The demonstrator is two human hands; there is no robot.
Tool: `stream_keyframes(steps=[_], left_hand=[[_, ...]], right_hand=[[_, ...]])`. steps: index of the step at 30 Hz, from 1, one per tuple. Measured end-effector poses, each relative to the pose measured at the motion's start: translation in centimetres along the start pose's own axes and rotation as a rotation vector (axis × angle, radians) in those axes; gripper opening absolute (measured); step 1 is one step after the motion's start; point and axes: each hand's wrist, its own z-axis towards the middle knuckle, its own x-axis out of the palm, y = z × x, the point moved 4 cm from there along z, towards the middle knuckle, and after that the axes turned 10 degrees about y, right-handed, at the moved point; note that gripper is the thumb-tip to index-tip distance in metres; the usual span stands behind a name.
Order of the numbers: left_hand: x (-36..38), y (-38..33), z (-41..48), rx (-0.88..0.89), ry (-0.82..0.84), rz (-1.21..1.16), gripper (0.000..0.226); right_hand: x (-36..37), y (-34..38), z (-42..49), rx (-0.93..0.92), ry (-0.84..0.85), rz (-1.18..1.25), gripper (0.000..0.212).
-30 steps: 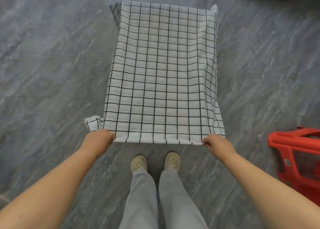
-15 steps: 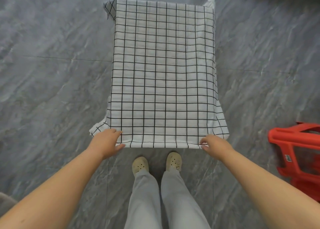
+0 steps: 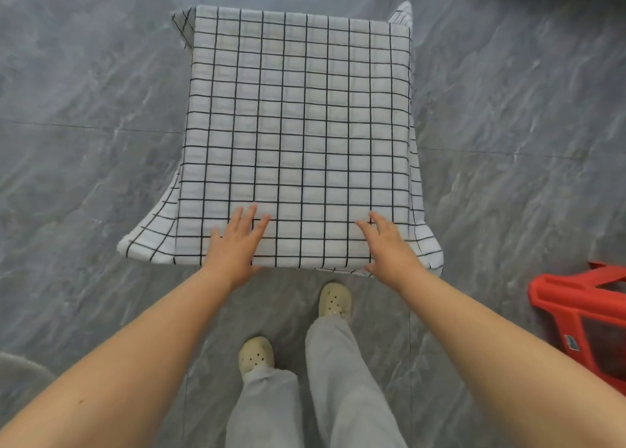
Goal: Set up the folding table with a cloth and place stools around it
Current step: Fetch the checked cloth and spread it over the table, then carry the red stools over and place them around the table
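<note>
- Nearest: grey-trousered legs and cream perforated clogs (image 3: 333,301) on the grey marbled tile floor (image 3: 84,115), just short of the near tabletop edge.
- Far right, low in view: red plastic stool (image 3: 581,315), still off to the side, well apart from the tabletop, not yet placed.
- Left hand (image 3: 233,244) flat on the white cotton cloth with a black grid pattern (image 3: 298,125), grip apart, fingers spread, nothing pinched.
- Right hand (image 3: 389,244) likewise flat near the near right corner, grip apart, palm down on the fabric.
- Cloth draped over the folding tabletop, covering it fully; the frame beneath hidden.
- Near left corner flaring out well past the tabletop edge; near right corner hanging shorter: overhang looks uneven.
- Far corners: small flaps showing at far left and far right, apparently tucked or drooping.
- Judged step: smoothing the cloth; stools apparently still to come.
- Risk: pushing forward with flat palms could drag the whole cloth toward the far end, since nothing pins it there.
- Risk: the longer near left flap could pull the fabric askew by its own weight.
- Risk: leaning hard on the near edge could tip or shift a light folding tabletop.
- Risk: a loose hanging corner could catch a foot or a stool leg later.
</note>
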Motion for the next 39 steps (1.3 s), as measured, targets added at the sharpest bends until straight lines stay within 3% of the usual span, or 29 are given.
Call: stream_keyframes(steps=[6, 14, 19, 23, 25, 30, 34, 39], left_hand=[[1.8, -0.1, 4.1, -0.12, 0.115, -0.06, 0.117], [2.9, -0.4, 5.0, -0.197, 0.067, 0.012, 0.115], [1.7, -1.3, 5.1, -0.227, 0.171, 0.085, 0.112], [-2.1, -2.3, 4.0, -0.224, 0.312, 0.023, 0.119], [-5.7, -3.2, 3.0, -0.192, 0.22, -0.035, 0.107], [-18.3, -9.0, -1.9, 0.025, -0.259, -0.131, 0.078], [-26.6, -16.4, -6.8, 0.203, -0.408, -0.059, 0.073], [-31.5, -28.4, -10.8, 0.445, -0.503, 0.083, 0.072]], right_hand=[[0.4, -4.8, 3.0, 0.047, 0.076, -0.085, 0.108], [0.8, -6.5, 4.5, 0.015, 0.087, -0.096, 0.104], [0.6, -6.5, 5.0, 0.042, 0.143, -0.248, 0.105], [-2.4, -5.7, 3.8, 0.022, 0.153, -0.165, 0.091], [-5.7, -4.9, 1.9, 0.025, 0.04, -0.069, 0.078], [-15.5, -4.2, -6.3, 0.09, -0.302, 0.203, 0.067], [-20.2, -5.4, -14.7, 0.141, -0.553, 0.326, 0.067], [-20.8, -11.4, -25.2, 0.323, -0.75, 0.429, 0.084]])
